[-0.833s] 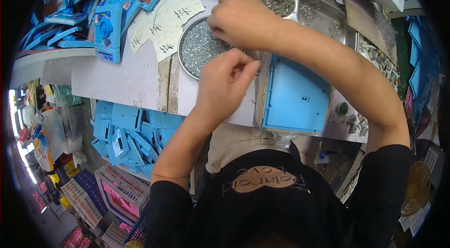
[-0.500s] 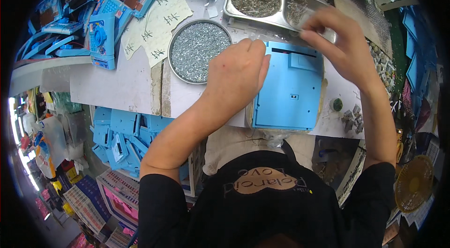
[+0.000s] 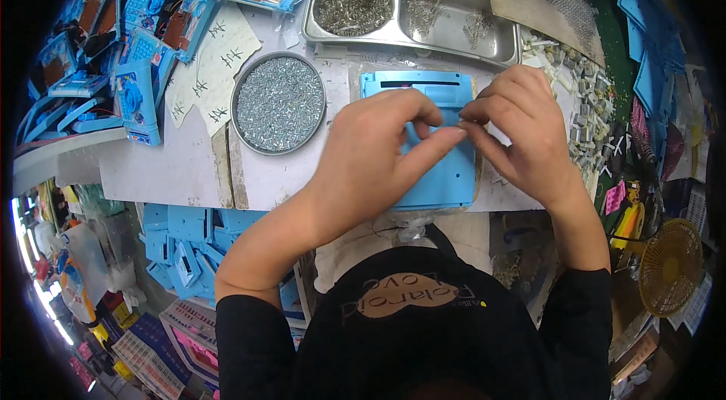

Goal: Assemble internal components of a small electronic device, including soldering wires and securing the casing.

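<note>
A flat blue plastic panel point(image 3: 446, 184) with a dark slot along its far edge lies on the worktable in front of me. Above it my two hands meet at the fingertips. The thumb and forefinger of my left hand point(image 3: 382, 150) come together near the panel's middle. Pressed together opposite them are the fingers of my right hand point(image 3: 525, 128). Whatever sits between the fingertips is too small to make out. Left of my left hand stands a round metal dish point(image 3: 323, 101) full of small silvery pins or screws. Beyond the panel is a compartmented metal tray point(image 3: 446, 35) with tiny metal parts.
Blue plastic housings with wiring point(image 3: 144, 82) pile up at the far left, beside a marked paper sheet point(image 3: 214, 63). More blue panels point(image 3: 185, 230) lie below the table's left front edge. Small metal pieces point(image 3: 582, 109) scatter to the right. A brownish basket point(image 3: 669, 268) is at lower right.
My right hand has come from the tray's near edge down to the panel and met my left hand. My left hand has turned and its thumb now reaches rightward. The view has shifted.
</note>
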`<state>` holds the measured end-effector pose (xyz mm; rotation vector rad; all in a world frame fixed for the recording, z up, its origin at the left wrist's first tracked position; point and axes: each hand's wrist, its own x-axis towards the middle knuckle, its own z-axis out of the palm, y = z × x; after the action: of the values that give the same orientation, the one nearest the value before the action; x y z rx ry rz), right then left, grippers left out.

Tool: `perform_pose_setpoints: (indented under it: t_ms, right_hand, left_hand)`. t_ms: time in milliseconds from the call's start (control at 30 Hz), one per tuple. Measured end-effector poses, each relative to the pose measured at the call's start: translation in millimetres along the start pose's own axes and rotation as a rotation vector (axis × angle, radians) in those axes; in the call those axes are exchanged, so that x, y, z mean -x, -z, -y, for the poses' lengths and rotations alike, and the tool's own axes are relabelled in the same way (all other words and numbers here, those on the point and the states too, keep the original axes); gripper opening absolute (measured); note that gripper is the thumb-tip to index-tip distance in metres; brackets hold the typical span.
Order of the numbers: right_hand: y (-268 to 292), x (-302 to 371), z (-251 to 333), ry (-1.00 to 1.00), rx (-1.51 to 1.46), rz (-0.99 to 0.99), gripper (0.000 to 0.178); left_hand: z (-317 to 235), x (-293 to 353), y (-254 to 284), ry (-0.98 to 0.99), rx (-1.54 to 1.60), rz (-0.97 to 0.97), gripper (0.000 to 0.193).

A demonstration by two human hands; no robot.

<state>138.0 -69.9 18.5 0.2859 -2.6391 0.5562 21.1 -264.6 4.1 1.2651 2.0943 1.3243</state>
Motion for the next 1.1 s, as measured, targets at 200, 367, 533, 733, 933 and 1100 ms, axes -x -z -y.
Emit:
perform_pose_setpoints:
  t_ms: [200, 367, 533, 733, 933, 1100]
  right_hand:
    - [3.9, -1.5, 5.6, 0.075, 0.004, 0.005, 0.024]
    - [6.8, 6.6, -0.8, -0.003, -0.093, 0.062, 0.021]
    - [1.4, 27.1, -19.3, -0.406, -0.364, 0.016, 0.014]
    - [-18.5, 49.1, -10.6, -0.523, -0.406, -0.005, 0.012]
    - [-25.6, 52.4, -11.6, -0.395, -0.356, -0.019, 0.014]
    - [-28.4, 48.6, -17.4, -0.31, -0.37, 0.01, 0.014]
  left_hand:
    - [0.1, -10.5, -1.1, 0.264, 0.305, 0.219, 0.015]
    - [-3.7, -17.4, 1.1, 0.244, 0.28, 0.282, 0.016]
    - [20.6, -56.7, -4.8, -0.117, -0.123, 0.067, 0.014]
    - [32.9, -98.8, -14.0, -0.334, -0.507, 0.247, 0.014]
    - [24.1, -107.0, -21.8, -0.439, -0.748, 0.359, 0.012]
    - [25.4, -104.0, -7.4, -0.447, -0.704, 0.368, 0.012]
